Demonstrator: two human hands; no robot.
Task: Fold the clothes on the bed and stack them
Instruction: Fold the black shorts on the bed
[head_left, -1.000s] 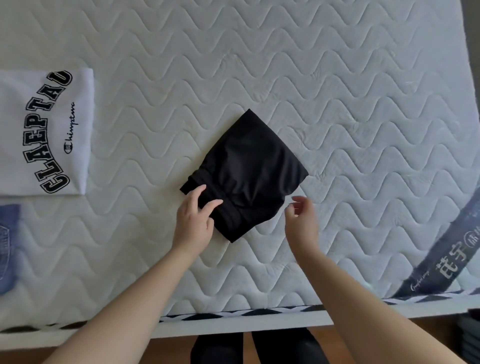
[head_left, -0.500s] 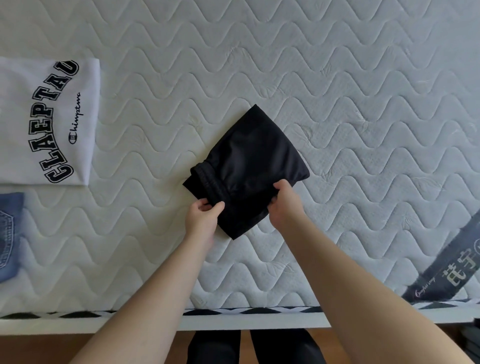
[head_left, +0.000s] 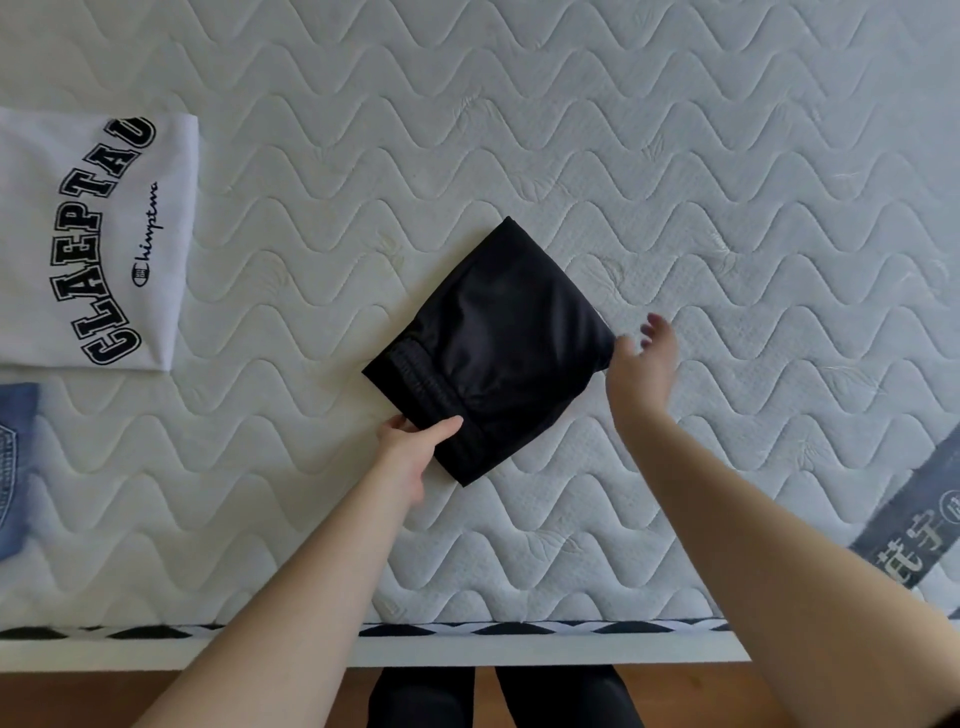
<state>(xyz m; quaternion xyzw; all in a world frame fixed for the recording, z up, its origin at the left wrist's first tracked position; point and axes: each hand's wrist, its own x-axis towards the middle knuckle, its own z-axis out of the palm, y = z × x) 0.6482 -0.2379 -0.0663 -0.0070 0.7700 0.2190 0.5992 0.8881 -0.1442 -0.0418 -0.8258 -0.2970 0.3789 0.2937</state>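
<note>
A black garment (head_left: 498, 348), folded into a small diamond-shaped square, lies in the middle of the white quilted mattress (head_left: 519, 130). My left hand (head_left: 413, 441) pinches its near-left edge by the waistband, thumb on top and fingers under. My right hand (head_left: 641, 358) hovers at the garment's right corner with fingers spread and relaxed, holding nothing. A folded white T-shirt (head_left: 93, 239) with black lettering lies at the far left. Just below it, a folded piece of blue denim (head_left: 15, 467) shows at the left edge.
The mattress's near edge (head_left: 467, 631) has black-and-white trim, with a wooden floor below it. A grey label strip (head_left: 919, 514) crosses the mattress's near-right corner. My dark-trousered legs (head_left: 493, 696) stand against the bed.
My right hand has let go of the black garment's near-right edge and moved out to its right corner, fingers spread. My left hand keeps its pinch on the near-left edge.
</note>
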